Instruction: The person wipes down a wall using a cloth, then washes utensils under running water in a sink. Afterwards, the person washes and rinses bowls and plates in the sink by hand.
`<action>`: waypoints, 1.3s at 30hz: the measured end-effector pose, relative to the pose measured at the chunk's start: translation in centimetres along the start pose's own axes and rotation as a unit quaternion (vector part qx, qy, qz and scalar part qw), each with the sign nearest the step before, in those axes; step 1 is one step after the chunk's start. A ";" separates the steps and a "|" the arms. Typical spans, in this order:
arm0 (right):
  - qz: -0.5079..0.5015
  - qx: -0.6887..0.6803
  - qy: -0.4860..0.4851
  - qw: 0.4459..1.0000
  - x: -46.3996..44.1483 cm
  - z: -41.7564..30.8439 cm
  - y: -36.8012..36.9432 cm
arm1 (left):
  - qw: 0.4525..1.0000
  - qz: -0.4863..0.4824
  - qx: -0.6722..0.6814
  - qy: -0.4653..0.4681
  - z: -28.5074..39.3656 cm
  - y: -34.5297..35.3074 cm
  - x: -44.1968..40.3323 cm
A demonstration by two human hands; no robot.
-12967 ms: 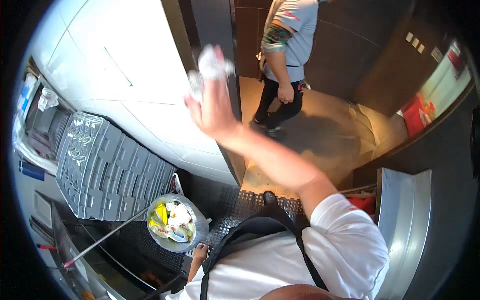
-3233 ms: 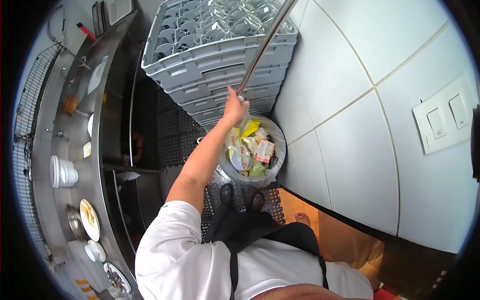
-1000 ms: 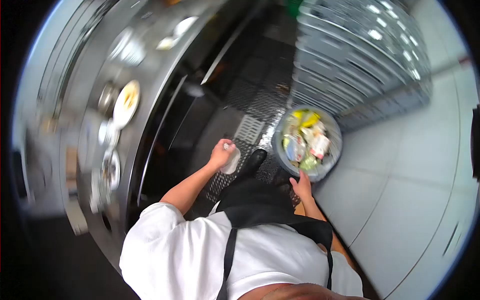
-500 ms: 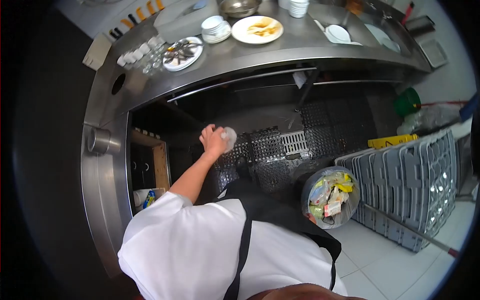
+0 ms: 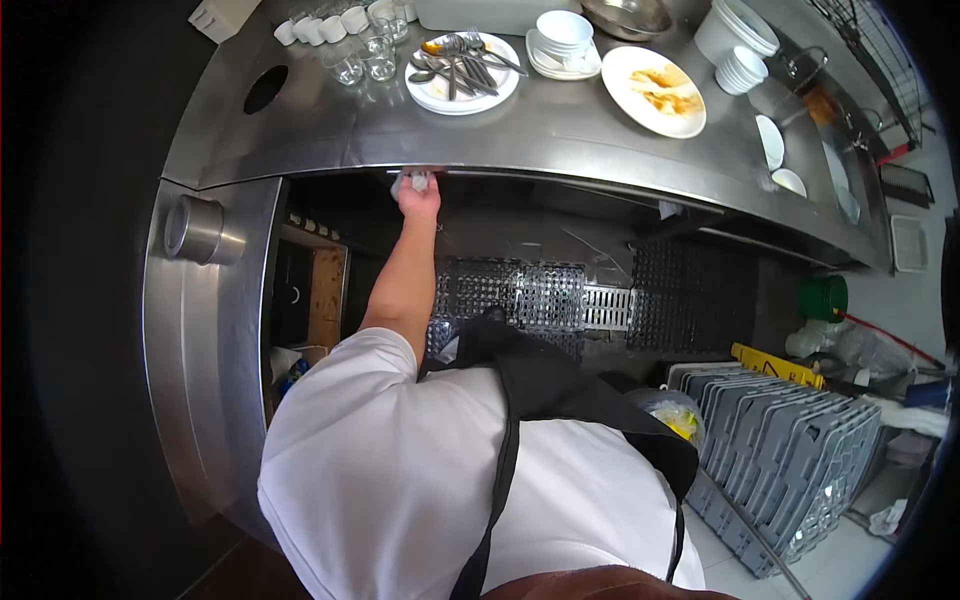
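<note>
Counter edge [image 5: 550, 163] — one left hand [image 5: 419, 198] holding one whitish item [image 5: 419, 180].

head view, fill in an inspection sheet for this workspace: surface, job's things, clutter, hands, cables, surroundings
Surface: metal counter, shiny, with a round hole near one end.
Job's things: pale item, exact kind unclear.
Clutter: cutlery on white plates; sauce-stained plate; glasses; stacked bowls.
Hands: left hand holds the pale item at the counter's front edge, contact unclear; right not in view.
Cables: nothing seen.
Surroundings: gray racks, yellow sign, green bucket, perforated matting, partly hidden bin.
</note>
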State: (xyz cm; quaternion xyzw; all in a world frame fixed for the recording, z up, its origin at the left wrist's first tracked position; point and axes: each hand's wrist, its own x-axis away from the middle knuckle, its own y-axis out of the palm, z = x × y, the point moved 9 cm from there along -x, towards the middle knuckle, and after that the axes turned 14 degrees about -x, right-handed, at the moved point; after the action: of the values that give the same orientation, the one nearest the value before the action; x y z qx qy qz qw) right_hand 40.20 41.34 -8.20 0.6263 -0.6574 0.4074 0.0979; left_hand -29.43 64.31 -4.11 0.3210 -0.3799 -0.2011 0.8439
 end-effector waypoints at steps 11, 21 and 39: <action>-0.149 0.077 0.018 0.986 -9.7 -15.0 3.2 | 0.930 0.203 -0.304 0.018 1.8 -3.0 -1.5; -0.474 0.163 0.036 0.865 -11.8 -41.1 5.6 | 0.876 0.291 -0.340 0.181 4.3 -8.5 -4.9; -0.068 0.339 -0.527 0.776 -6.3 -73.4 41.2 | 0.773 0.231 -0.586 0.074 4.5 -3.5 -2.4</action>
State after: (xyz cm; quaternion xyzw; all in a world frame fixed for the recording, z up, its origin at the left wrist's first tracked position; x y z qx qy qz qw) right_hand -23.76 89.57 18.43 0.7788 -0.3813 0.2024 -0.4552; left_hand -34.78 61.42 -5.51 -0.3195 -0.1879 -0.1596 0.9150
